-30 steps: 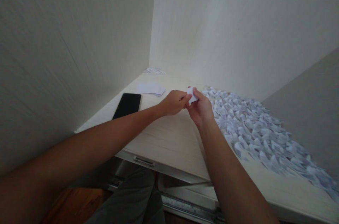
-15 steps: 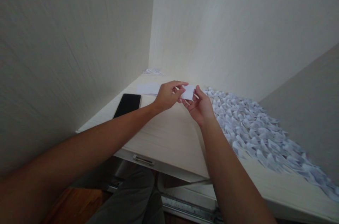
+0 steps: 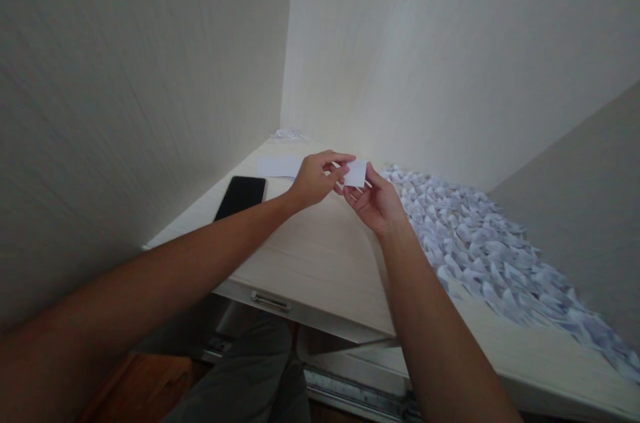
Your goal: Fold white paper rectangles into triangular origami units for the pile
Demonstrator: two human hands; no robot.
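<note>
A small white piece of paper (image 3: 355, 174) is held up between my two hands over the desk. My left hand (image 3: 319, 176) pinches its left edge with thumb and fingers. On the other side, my right hand (image 3: 377, 200) has its thumb at the paper's right edge, with the fingers curled behind and below. Beyond my left wrist, flat white paper strips (image 3: 278, 166) lie on the desk, partly covered by that hand. A black phone (image 3: 241, 198) rests left of them, its screen dark.
Many folded white paper pieces (image 3: 480, 243) spread along the right side of the desk (image 3: 310, 263). A small heap of paper bits (image 3: 290, 135) sits in the far corner where the walls meet. A drawer handle (image 3: 271, 302) is at the front, and a wooden stool (image 3: 145, 386) stands below left.
My right thumb has come in against the paper's right edge, where it stood slightly off before. The left hand is almost unmoved.
</note>
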